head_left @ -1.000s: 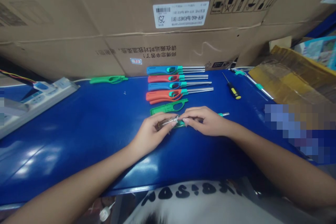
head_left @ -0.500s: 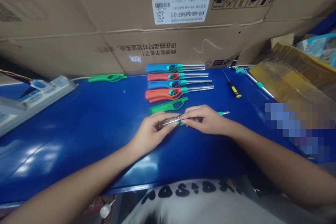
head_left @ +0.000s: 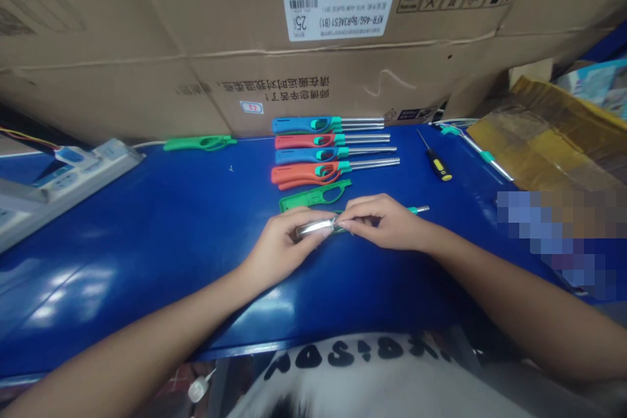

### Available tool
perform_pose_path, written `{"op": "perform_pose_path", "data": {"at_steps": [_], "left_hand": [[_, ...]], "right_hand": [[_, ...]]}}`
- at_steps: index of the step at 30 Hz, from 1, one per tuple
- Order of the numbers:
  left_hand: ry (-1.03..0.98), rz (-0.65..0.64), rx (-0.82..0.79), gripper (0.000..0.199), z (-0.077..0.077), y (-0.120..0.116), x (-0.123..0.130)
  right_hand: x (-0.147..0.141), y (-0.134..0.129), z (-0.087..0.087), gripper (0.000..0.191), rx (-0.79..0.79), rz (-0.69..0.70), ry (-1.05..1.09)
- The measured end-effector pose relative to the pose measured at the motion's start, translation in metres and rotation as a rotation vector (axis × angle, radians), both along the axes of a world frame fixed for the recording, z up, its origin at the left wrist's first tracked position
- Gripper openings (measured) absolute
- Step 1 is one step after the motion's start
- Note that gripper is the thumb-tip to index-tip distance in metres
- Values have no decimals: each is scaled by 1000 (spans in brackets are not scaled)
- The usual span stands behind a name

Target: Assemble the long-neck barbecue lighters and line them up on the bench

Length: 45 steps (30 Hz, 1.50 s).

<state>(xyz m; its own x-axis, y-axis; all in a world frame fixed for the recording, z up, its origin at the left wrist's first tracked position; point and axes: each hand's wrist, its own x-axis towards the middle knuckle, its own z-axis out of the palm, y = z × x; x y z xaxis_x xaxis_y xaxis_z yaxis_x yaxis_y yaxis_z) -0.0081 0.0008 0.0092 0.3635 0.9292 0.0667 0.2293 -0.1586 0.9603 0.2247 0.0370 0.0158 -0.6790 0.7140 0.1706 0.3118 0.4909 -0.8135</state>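
Pinching a steel lighter tube (head_left: 313, 228) between both hands' fingers (head_left: 360, 214).

Bare forearms (head_left: 147, 336) and a white shirt (head_left: 372, 379) printed with large black lettering (head_left: 343, 353) across the chest.

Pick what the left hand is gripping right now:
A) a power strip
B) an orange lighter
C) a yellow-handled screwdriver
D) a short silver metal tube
D: the left hand closes around a short silver metal tube, and the right hand pinches in at its far end.
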Motion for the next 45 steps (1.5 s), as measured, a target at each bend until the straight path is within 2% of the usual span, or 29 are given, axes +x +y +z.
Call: {"op": "perform_pose_path", "data": {"at_steps": [20,45], "left_hand": [[60,-19,103,22,2,1,0],[77,-35,135,22,3,1,0]], "right_hand": [[0,-1,2,23,15,26,-26],[0,-1,3,20,31,38,-38]]}}
